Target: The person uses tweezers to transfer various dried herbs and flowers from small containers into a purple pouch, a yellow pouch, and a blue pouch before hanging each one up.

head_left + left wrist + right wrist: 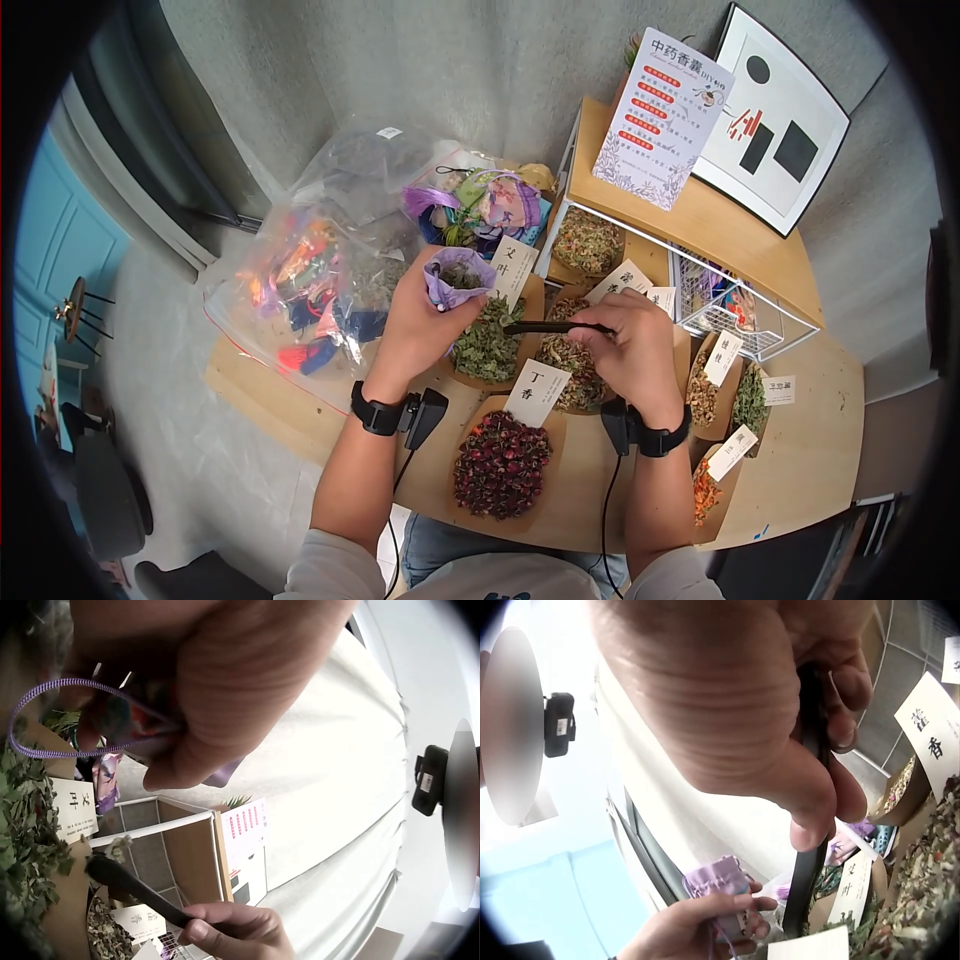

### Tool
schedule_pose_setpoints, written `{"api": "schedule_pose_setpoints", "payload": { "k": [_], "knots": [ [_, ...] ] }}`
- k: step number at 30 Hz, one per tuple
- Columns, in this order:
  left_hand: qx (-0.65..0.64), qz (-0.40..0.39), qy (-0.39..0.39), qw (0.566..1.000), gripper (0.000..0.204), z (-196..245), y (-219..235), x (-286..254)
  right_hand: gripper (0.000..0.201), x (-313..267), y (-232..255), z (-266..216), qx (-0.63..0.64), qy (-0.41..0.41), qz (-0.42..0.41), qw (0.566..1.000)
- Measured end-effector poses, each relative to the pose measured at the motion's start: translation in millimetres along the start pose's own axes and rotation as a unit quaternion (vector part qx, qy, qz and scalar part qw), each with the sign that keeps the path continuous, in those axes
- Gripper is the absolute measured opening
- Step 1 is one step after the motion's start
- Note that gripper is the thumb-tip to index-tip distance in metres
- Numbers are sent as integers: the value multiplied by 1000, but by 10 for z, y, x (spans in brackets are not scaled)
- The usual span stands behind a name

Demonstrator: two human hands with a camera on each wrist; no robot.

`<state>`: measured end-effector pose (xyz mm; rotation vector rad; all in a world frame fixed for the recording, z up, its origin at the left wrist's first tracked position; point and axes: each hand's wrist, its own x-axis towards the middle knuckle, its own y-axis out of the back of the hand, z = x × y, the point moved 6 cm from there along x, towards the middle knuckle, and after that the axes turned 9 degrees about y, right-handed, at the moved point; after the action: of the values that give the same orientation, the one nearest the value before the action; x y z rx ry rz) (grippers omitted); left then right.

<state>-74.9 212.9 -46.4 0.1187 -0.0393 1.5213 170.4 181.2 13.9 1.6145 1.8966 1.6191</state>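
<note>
My left hand (415, 325) grips a small purple drawstring pouch (479, 296), its mouth open upward with dark dried leaves inside. In my right hand (637, 350) is a black spoon (560, 327), held by the handle, its tip over the tray of green dried leaves (487, 343). In the left wrist view a pale, leafy bit (118, 847) shows at the tip of the spoon (142, 891). The right wrist view has the pouch (718, 877) in the left hand (682, 922), apart from the spoon (806, 881).
Nearest me lies a tray of dark red buds (500, 465). Other herb trays with labels, such as one of orange petals (706, 495), are at the right. A clear plastic bag (330, 250) and colourful pouches (510, 205) are at the left and back. A wooden shelf (700, 225) holds a printed sheet (662, 115).
</note>
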Motion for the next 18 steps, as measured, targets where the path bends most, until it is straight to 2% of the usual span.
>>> {"api": "schedule_pose_setpoints", "payload": {
  "k": [7, 10, 12, 13, 15, 18],
  "knots": [
    [58, 40, 3, 998, 40, -88, 43, 4, 17, -9, 264, -23, 35, -30, 66, 997],
    [108, 11, -3, 994, 43, -34, -37, -29, 18, 12, 268, -153, 36, -11, 120, 992],
    [123, -30, -11, 992, 45, 50, -128, -60, 20, 41, 237, -290, 27, 42, 154, 987],
    [124, -33, -13, 992, 45, 61, -141, -57, 20, 36, 226, -264, 25, 41, 157, 986],
    [108, -56, 0, 993, 43, 51, -154, -58, 22, 52, 99, -280, 30, 91, 98, 991],
    [92, -37, 6, 995, 40, 20, -103, -30, 20, 54, 212, -267, 47, 53, 128, 989]
  ]
}}
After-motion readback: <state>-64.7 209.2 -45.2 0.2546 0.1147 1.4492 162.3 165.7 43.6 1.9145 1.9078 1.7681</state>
